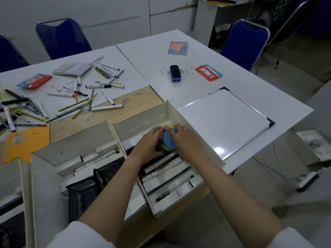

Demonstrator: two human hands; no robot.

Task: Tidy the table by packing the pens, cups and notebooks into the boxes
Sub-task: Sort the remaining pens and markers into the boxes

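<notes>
Cups [167,140] btwn L hand [148,144] & R hand [184,138] grip, in box [143,120].

Person, head-camera view; two arms enter from the lower edge of the frame.
Left hand [147,143]: bare, no ring or glove visible; wrist without watch or band.
Right hand [184,138]: bare, likewise unadorned; wrist plain.
Forearms: both uncovered from wrist to near the elbow.
Sleeves: white or very pale fabric, plain, pushed up, visible at lower left and lower right corners; no print or cuff detail discernible.
</notes>
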